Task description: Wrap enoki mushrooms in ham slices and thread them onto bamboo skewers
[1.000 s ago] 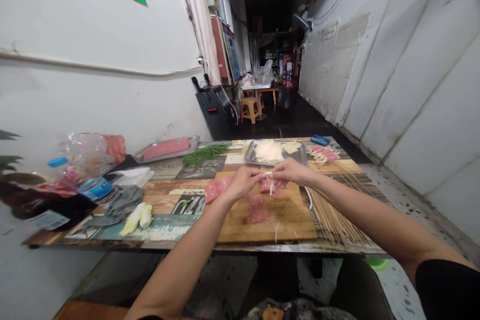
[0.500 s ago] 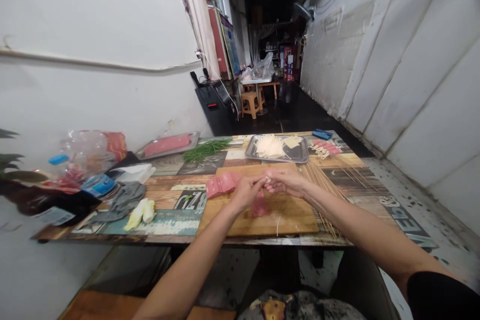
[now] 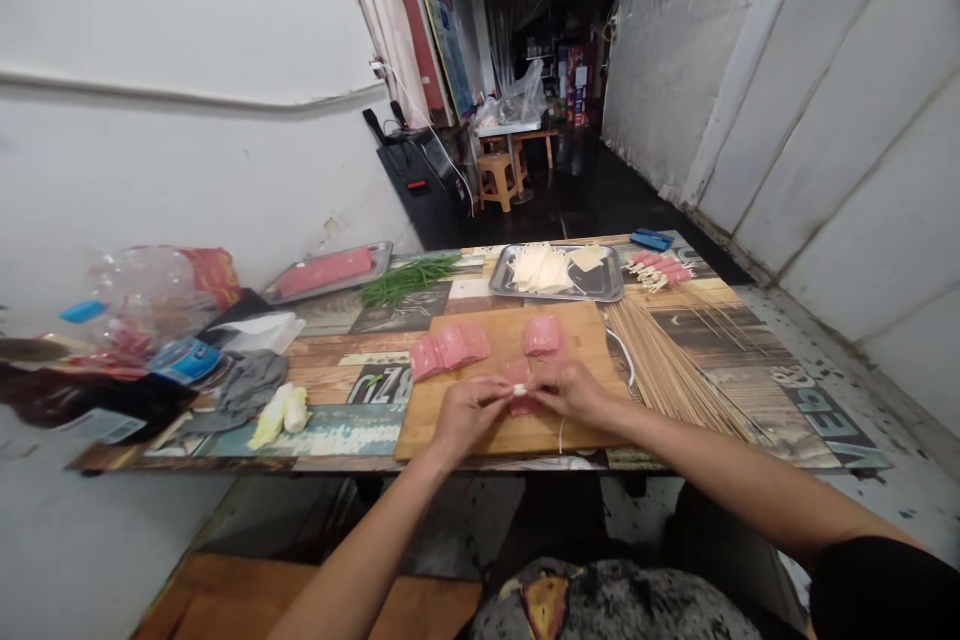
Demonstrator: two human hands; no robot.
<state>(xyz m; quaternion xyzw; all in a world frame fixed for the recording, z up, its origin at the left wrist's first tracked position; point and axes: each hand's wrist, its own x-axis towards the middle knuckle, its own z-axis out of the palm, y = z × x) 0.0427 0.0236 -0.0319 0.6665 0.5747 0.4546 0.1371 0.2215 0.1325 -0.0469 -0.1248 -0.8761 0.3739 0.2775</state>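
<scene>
My left hand (image 3: 466, 408) and my right hand (image 3: 566, 387) meet over the near part of a wooden cutting board (image 3: 450, 412). Their fingers pinch together on a pink meat slice (image 3: 520, 392) with a small white piece at its middle. More pink slices lie on the board: a row (image 3: 448, 350) at the left and one pile (image 3: 543, 333) further back. A bundle of bamboo skewers (image 3: 671, 370) lies right of the board.
A metal tray (image 3: 606, 287) holding white strips and pale sheets stands behind the board, with finished skewers (image 3: 660, 271) to its right. Green chives (image 3: 409, 279), a tray of meat (image 3: 327, 271), a grey cloth (image 3: 245, 387), cabbage pieces (image 3: 279, 414) and plastic bags (image 3: 150, 300) fill the left side.
Both hands have come down and toward me from above the board to its near part, still pinched together. The camera has tilted downward.
</scene>
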